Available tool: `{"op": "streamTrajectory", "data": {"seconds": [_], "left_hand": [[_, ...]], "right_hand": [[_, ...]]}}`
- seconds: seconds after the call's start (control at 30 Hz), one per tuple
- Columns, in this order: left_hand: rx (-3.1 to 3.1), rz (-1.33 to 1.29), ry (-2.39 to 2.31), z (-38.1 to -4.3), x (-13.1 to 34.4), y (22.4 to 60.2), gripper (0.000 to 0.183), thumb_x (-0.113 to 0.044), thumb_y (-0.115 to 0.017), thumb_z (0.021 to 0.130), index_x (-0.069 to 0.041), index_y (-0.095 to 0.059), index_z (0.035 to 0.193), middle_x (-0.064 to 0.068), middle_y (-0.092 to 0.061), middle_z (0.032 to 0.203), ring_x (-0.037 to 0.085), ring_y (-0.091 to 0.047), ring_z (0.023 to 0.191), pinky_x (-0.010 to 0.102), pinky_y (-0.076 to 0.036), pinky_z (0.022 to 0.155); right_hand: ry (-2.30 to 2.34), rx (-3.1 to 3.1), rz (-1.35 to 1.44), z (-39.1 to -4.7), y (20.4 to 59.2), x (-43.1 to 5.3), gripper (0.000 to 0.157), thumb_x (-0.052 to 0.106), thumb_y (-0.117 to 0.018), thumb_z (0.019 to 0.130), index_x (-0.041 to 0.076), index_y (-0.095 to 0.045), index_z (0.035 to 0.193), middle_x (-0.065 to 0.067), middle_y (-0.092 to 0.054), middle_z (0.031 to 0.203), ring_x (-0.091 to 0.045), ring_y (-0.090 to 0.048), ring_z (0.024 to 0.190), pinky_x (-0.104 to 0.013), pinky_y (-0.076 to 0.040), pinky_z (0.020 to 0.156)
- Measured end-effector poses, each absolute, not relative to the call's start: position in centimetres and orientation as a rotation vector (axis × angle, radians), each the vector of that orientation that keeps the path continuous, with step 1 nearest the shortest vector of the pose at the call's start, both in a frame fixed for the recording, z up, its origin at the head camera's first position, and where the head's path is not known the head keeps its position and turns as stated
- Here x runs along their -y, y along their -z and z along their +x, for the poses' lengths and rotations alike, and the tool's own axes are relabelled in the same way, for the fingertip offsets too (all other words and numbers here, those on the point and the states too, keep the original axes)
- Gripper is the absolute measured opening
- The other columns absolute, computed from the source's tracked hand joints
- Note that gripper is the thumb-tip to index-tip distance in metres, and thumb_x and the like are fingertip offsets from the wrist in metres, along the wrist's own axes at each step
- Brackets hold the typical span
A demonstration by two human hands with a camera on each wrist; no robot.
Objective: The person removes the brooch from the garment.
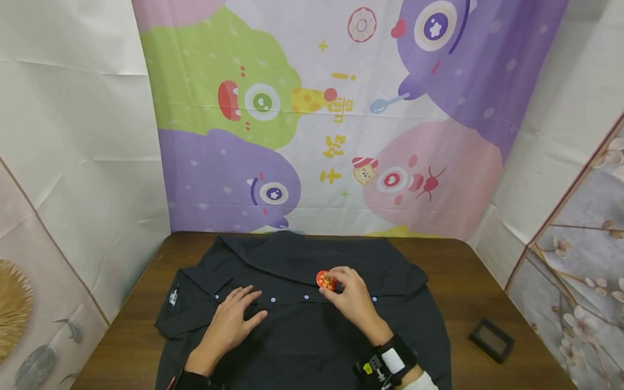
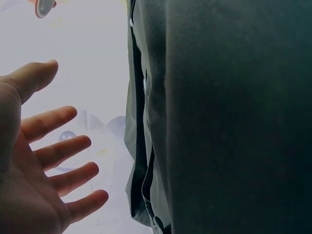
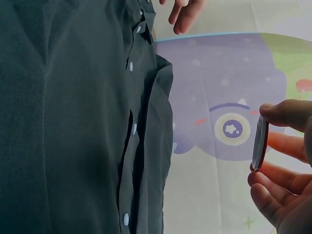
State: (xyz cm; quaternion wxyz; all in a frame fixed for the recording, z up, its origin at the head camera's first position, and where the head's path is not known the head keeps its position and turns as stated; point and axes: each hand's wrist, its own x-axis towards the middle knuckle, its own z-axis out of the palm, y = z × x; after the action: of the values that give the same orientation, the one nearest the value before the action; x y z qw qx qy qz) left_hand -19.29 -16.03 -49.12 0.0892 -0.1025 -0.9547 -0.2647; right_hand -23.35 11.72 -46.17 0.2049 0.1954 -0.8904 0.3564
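Observation:
A black button-up shirt lies spread on the table, with a row of small white buttons across it and one sleeve folded in at the left. Between thumb and fingers, my right hand pinches a small round red badge with a gold pattern, held above the shirt. Seen edge-on in the right wrist view, the badge is a thin disc. My left hand hovers over the shirt's left part, fingers spread and holding nothing; the left wrist view shows this hand apart from the cloth.
A small black rectangular frame lies on the brown wooden table, right of the shirt. Behind the table hangs a cloth printed with cartoon monsters. Pale panels stand at both sides.

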Motion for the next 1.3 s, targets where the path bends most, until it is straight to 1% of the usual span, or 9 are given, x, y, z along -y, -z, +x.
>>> {"op": "streamTrajectory", "data": {"seconds": [0.27,0.57,0.9,1.3], "left_hand": [[2.839,-0.290,0.815,-19.6,16.0,49.0,0.044,-0.032,-0.071,0.088,-0.009,-0.065,0.126,0.018,-0.055,0.140,0.044,-0.040,0.137,0.066,-0.034,0.104],[2.826,-0.296,0.809,-19.6,16.1,49.0,0.044,-0.032,-0.071,0.088,-0.009,-0.066,0.125,0.019,-0.057,0.137,0.044,-0.044,0.133,0.065,-0.037,0.102],[2.844,-0.294,0.816,-19.5,16.2,49.1,0.045,-0.031,-0.071,0.088,-0.008,-0.064,0.127,0.019,-0.056,0.139,0.043,-0.044,0.133,0.064,-0.037,0.103],[2.837,-0.304,0.792,-19.4,16.2,49.3,0.044,-0.031,-0.071,0.088,-0.007,-0.065,0.125,0.019,-0.057,0.136,0.043,-0.046,0.131,0.065,-0.039,0.101]], "right_hand": [[-0.996,2.473,0.544,-23.5,46.0,-11.9,0.030,0.018,-0.085,0.075,0.008,-0.076,0.102,-0.006,-0.068,0.106,-0.020,-0.061,0.095,-0.029,-0.053,0.073],[-0.976,2.470,0.550,-23.6,45.8,-12.3,0.030,0.019,-0.084,0.076,0.009,-0.075,0.102,-0.006,-0.068,0.107,-0.019,-0.060,0.093,-0.029,-0.053,0.072],[-0.969,2.480,0.531,-23.3,45.9,-12.7,0.029,0.017,-0.084,0.075,0.009,-0.074,0.101,-0.006,-0.067,0.107,-0.017,-0.058,0.091,-0.028,-0.051,0.072],[-0.968,2.492,0.537,-23.2,46.2,-13.2,0.030,0.017,-0.085,0.074,0.007,-0.075,0.101,-0.006,-0.068,0.104,-0.019,-0.060,0.092,-0.029,-0.054,0.073]]}}
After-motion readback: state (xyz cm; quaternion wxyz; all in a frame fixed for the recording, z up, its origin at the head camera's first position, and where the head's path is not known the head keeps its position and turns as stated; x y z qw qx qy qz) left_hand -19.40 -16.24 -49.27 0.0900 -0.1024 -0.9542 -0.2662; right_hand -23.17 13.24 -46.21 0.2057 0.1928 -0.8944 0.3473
